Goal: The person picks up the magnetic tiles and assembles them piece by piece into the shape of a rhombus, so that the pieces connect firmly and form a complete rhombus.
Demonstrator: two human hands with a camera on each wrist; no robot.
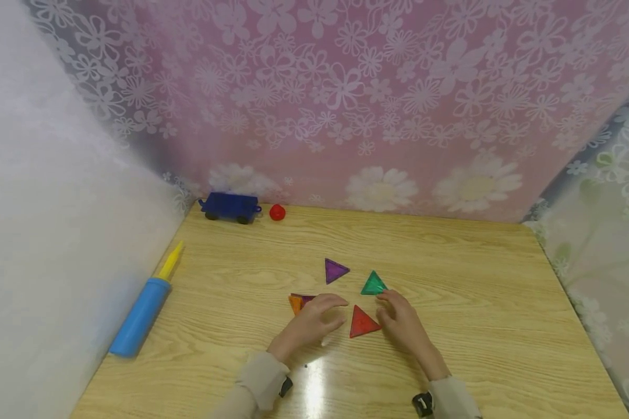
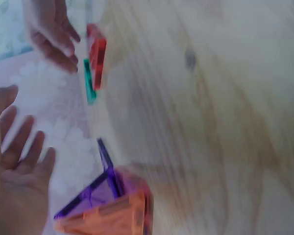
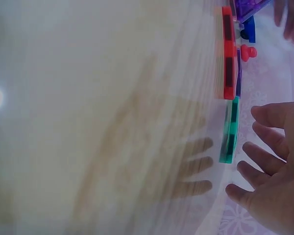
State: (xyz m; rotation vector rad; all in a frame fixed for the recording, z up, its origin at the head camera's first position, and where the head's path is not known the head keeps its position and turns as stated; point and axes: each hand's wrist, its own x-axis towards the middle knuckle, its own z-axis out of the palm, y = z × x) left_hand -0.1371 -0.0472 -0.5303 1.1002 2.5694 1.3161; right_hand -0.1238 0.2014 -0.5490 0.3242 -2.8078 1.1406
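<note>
My left hand is beside a small structure of triangular magnetic tiles, with its fingers spread and nothing in them. An orange tile and a purple tile stand tilted together there; the hand partly hides them in the head view. My right hand hovers with relaxed fingers, its fingertips close to the green triangular tile and the red triangular tile. Both of these lie flat on the table. Farther back lies a single purple triangular tile.
At the back left of the wooden table stand a blue toy wagon and a small red piece. A blue hand pump with a yellow nozzle lies along the left edge. Flowered cloth hangs behind the table.
</note>
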